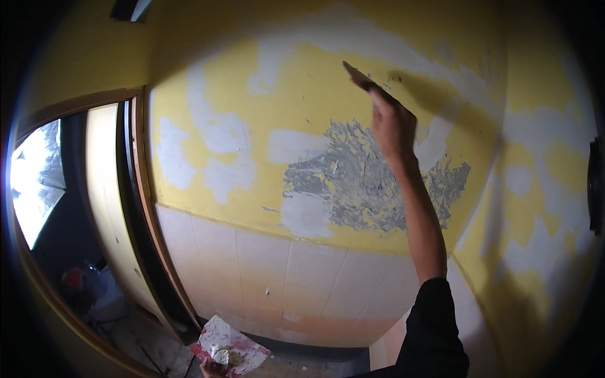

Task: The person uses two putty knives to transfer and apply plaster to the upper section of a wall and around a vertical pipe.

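High against the yellow wall (302,82), my right hand (396,129) is closed around the handle of a putty knife (357,74). The blade shows nearly edge-on and points up and left; whether it touches the wall I cannot tell. Below and beside that forearm spreads a rough patch of wet grey putty (362,176), with yellow showing through. Low at the bottom edge, my left hand (210,366), partly cut off, grips a flat whitish board (249,345) with red smears. A lump of pale putty (224,356) rests on the board.
Dry whitish patches (227,135) mark the wall and the adjoining right wall (542,189). Pale tiles (265,258) cover the wall's lower part. At left, a wooden door frame (142,157) surrounds a sliding panel (116,201), with a bright light (38,176) beyond.
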`<state>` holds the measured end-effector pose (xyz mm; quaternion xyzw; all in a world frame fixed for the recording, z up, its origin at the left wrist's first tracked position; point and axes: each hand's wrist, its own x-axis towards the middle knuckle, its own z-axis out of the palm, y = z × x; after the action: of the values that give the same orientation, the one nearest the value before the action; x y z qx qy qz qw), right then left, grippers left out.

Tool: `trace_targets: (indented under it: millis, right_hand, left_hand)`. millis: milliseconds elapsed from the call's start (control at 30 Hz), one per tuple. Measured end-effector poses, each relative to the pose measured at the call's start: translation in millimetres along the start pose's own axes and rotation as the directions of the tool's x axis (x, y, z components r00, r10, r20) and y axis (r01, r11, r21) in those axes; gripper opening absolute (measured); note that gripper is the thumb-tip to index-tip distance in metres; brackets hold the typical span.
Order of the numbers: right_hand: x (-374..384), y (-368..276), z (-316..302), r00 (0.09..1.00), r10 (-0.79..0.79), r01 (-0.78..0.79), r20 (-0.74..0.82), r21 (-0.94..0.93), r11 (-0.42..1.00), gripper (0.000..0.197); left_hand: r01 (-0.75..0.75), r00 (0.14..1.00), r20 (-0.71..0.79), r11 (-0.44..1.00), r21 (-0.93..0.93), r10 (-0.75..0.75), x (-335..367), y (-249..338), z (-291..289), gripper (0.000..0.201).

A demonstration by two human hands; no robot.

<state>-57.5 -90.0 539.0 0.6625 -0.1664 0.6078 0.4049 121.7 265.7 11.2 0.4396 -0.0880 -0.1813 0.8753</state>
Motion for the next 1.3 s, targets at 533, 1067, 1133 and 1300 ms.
trace_targets:
  millis: [533, 1067, 1133, 1300]
  right_hand:
    - [5, 0, 50, 0.987, -0.107, 0.104, 0.123, 0.028, 0.994, 0.034]
    - [-24, 46, 1, 0.986, -0.005, -0.029, 0.167, 0.2, 0.979, 0.014]
    - [-5, 60, -4, 0.994, -0.101, 0.102, 0.05, -0.006, 0.995, 0.023]
    - [-51, 59, 57, 0.961, -0.177, 0.204, 0.213, -0.112, 0.973, 0.03]
  left_hand:
    - [-0.028, 0.998, 0.053, 1.0, 0.009, 0.028, -8, -27, 7, 0.07]
    - [0.269, 0.951, -0.106, 0.947, -0.178, -0.29, -6, -19, 15, 0.03]
    - [0.291, 0.941, -0.129, 0.943, -0.159, -0.313, -12, 1, 40, 0.03]
    - [0.331, 0.921, -0.159, 0.929, -0.167, -0.357, -17, 21, 79, 0.023]
